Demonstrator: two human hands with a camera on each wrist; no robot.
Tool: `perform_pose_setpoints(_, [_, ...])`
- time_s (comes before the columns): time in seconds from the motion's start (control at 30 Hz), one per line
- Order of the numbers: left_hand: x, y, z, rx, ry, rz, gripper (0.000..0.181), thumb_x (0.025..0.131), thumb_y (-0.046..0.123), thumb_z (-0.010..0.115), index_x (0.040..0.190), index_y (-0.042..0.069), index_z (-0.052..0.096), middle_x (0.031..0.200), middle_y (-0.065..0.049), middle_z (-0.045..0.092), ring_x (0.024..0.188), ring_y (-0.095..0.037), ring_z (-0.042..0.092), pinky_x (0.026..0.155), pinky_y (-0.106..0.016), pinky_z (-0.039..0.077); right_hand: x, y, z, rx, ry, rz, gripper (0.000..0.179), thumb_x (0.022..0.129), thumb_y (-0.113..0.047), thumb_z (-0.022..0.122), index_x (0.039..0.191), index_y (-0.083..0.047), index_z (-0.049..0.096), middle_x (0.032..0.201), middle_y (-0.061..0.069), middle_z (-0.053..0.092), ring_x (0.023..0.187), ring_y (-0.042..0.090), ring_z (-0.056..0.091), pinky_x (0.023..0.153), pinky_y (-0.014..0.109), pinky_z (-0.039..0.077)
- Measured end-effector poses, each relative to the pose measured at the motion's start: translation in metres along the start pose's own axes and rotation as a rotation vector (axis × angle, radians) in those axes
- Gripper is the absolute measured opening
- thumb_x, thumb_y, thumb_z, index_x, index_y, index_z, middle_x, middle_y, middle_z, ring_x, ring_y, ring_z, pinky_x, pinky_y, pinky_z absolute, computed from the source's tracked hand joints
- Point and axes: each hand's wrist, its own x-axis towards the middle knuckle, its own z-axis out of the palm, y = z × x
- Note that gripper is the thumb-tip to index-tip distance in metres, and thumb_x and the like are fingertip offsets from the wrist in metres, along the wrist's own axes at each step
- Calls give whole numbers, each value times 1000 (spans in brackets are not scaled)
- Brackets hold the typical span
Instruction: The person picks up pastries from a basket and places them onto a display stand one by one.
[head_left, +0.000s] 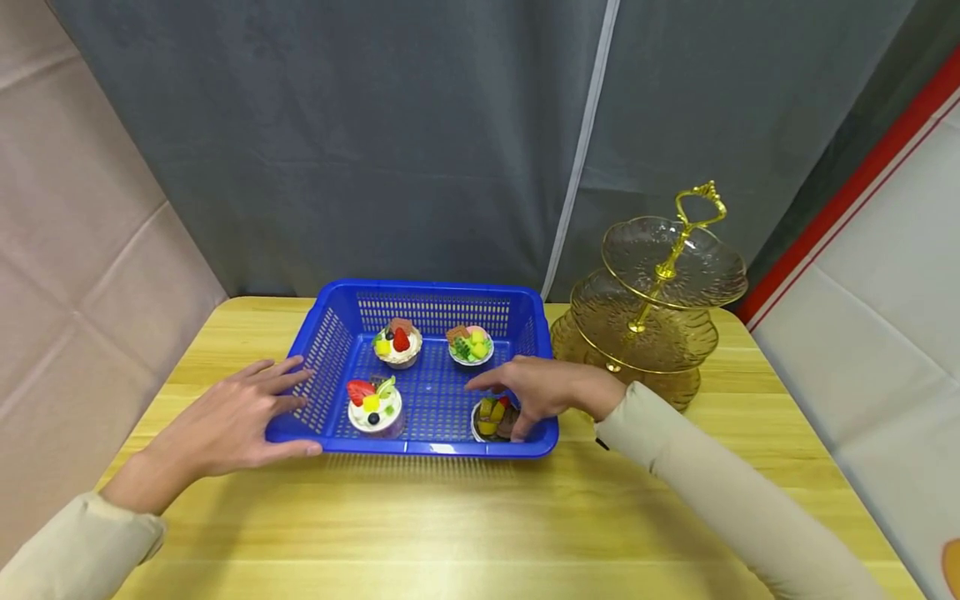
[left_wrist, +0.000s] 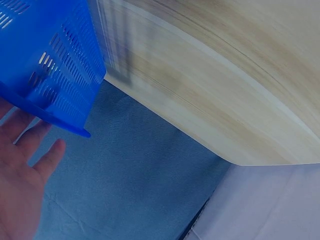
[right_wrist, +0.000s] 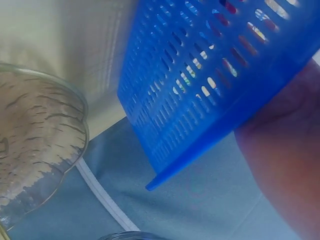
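A blue plastic basket (head_left: 442, 450) stands on the table with toy cupcakes inside. My left hand (head_left: 236, 417) rests at its left rim, fingers spread over the edge and thumb along the front corner. Over the right rim reaches my right hand (head_left: 536, 385), thumb and forefinger apart around a dark cupcake with yellow pieces (head_left: 491, 417), which it partly covers. At front left is a white cream cup with strawberry and blueberry (head_left: 378, 410). Behind it sits a strawberry-topped cream cupcake (head_left: 399, 343), and right of that one with green and yellow pieces (head_left: 470, 345). In the right wrist view the basket wall hides my fingers.
A three-tier amber glass stand (head_left: 637, 325) with a gold handle (head_left: 701, 204) stands close to the basket's right side. Behind the wooden table (head_left: 450, 533) hangs a grey curtain (head_left: 360, 142). Pale panels flank the table left and right.
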Motion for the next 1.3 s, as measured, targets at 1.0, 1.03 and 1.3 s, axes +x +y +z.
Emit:
perform_pose_setpoints(1.0, [-1,-2,2,-13,16,5,74,78,73,65,104,6,78,128,-17,65,127,-44,53,101,-59,43,14,-4,9,-29,25,9,67,76,-27,85,135,-6,61,113,1,68,84,8,60,78,27,52])
perform_pose_setpoints(1.03, [-1,-2,2,-13,16,5,74,78,73,65,104,6,78,128,-17,65,127,-44,53,101,-59,43,15,-4,9,-24,25,11,67,76,-27,85,134,-6,61,112,1,68,83,8,60,78,27,52])
perform_pose_setpoints(1.3, [-2,-2,3,-13,24,12,73,78,74,65,104,6,78,128,-17,65,128,-44,52,101,-59,43,19,-6,11,-10,33,-32,65,75,-21,84,133,-4,61,109,0,67,87,8,60,81,25,51])
